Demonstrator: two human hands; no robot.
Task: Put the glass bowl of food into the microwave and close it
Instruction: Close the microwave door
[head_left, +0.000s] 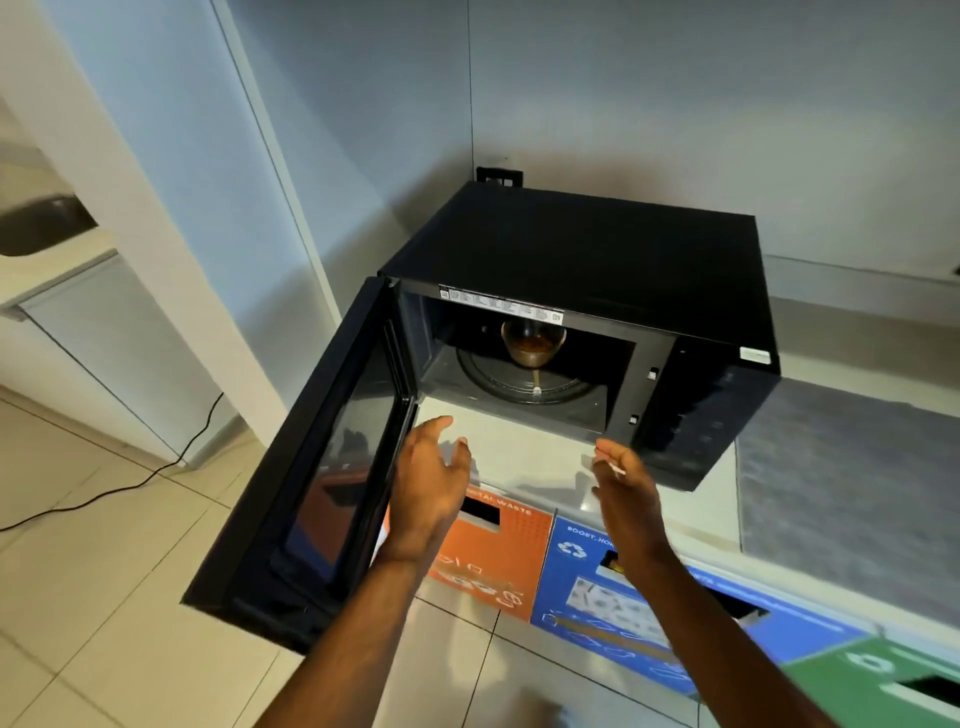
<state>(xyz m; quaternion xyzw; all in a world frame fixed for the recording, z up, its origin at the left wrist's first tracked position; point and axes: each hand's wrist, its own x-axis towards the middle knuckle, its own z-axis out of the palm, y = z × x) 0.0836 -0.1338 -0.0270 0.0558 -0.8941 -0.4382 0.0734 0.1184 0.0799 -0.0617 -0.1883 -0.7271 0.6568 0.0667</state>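
The black microwave (582, 249) sat on a pale counter (524, 457) w/ its door (311, 467) swung wide open to the left. Below the counter edge were orange (491, 561), blue (613, 592) & green (883, 686) recycling bins. My left hand (434, 483) & right hand (626, 493) hovered in front of the cavity, fingers spread, holding nothing. The glass bowl (532, 343) of brown food sat inside on the turntable (519, 384).

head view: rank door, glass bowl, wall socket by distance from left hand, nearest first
1. Door: open, right beside the left hand, on its left.
2. Glass bowl: inside the microwave, on the turntable, ahead of the hand.
3. Wall socket: behind the microwave, farthest.
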